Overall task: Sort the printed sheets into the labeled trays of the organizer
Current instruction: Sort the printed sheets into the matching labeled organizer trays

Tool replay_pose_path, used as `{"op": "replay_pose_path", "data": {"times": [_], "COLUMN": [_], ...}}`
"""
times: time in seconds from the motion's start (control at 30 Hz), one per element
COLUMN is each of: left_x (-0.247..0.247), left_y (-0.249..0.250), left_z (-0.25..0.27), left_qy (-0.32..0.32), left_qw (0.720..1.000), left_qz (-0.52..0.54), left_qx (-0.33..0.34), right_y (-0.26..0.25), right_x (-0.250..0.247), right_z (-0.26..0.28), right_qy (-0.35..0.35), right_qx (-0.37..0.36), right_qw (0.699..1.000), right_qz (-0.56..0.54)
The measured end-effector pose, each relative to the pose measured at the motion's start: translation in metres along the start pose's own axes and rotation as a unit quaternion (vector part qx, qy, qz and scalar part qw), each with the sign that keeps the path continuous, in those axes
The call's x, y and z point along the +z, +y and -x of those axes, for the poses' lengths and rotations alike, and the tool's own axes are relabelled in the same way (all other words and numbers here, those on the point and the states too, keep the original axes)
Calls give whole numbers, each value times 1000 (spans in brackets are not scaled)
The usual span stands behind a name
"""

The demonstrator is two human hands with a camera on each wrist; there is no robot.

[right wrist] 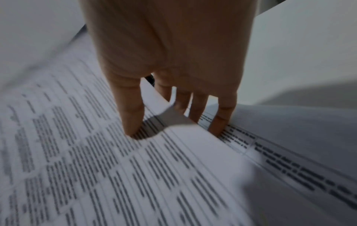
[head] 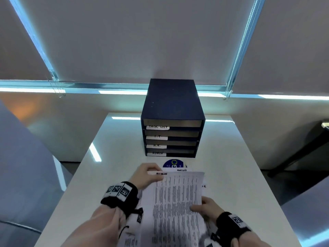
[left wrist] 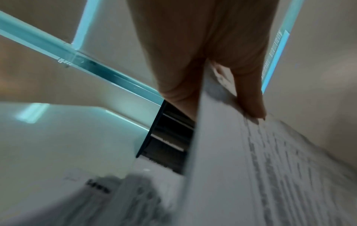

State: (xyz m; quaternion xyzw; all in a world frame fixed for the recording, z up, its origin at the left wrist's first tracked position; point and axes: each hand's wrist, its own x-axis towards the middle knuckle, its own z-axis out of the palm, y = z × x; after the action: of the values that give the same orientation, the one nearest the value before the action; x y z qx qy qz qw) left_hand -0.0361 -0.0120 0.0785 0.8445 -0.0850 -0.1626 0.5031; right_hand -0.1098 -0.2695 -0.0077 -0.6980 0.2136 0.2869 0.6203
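Note:
A dark blue organizer point(head: 172, 111) stands at the table's far end, its four trays tagged TASK LIST point(head: 158, 127), I.T point(head: 157, 136), H.R. point(head: 156, 145) and ADMIN point(head: 157, 153) from top to bottom. I hold a printed sheet point(head: 176, 202) marked ADMIN just in front of it. My left hand point(head: 151, 172) pinches its top left corner, thumb on the printed side point(left wrist: 251, 104). My right hand point(head: 201, 205) pinches its right edge, thumb on top point(right wrist: 131, 114) and fingers beneath. More printed sheets point(head: 181, 170) lie underneath, mostly hidden.
A round blue item point(head: 173, 163) peeks out between the sheets and the organizer. The white table point(head: 231, 157) has bare surface on both sides. A grey chair point(head: 21, 157) stands at the left and dark furniture point(head: 302, 148) at the right.

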Motion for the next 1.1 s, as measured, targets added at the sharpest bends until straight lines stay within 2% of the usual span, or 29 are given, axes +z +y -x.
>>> {"op": "replay_pose_path", "data": {"times": [0.1, 0.2, 0.27, 0.37, 0.53, 0.7, 0.8, 0.87, 0.97, 1.03, 1.1], "left_x": [-16, -23, -24, -20, -17, -16, -6, 5, 19, 22, 22], "left_y": [13, 4, -5, -14, -22, -27, -44, -50, -54, -61, -70], "left_z": [-2, -6, -7, -6, -7, -12, -17, -15, -10, -10, -18], "left_qy": [67, 10, 0, 1, 18, 64, 81, 55, 30, 22, 18], "left_qw": [984, 909, 878, 854, 839, 833, 858, 878, 887, 891, 889], "left_qz": [166, 404, 457, 492, 510, 510, 455, 410, 382, 372, 367], "left_qx": [-25, -102, -144, -169, -187, -207, -225, -239, -258, -261, -271], "right_y": [0, -5, -10, -10, -7, 25, 23, 12, -5, -11, 1], "right_x": [1, 1, -2, -5, -8, -4, -5, -12, -22, -30, -45], "right_z": [7, 11, 15, 19, 21, 3, -3, -13, -38, -69, -125], "right_qy": [-10, -13, -39, -60, -78, -54, -20, -7, 30, 53, 81], "right_qx": [-15, -40, -48, -42, -36, -55, -16, 11, 21, 22, 3], "right_qw": [996, 982, 972, 971, 970, 982, 983, 987, 994, 996, 996], "right_qz": [-86, -185, -228, -228, -229, -174, -180, -163, -107, -68, -37]}}
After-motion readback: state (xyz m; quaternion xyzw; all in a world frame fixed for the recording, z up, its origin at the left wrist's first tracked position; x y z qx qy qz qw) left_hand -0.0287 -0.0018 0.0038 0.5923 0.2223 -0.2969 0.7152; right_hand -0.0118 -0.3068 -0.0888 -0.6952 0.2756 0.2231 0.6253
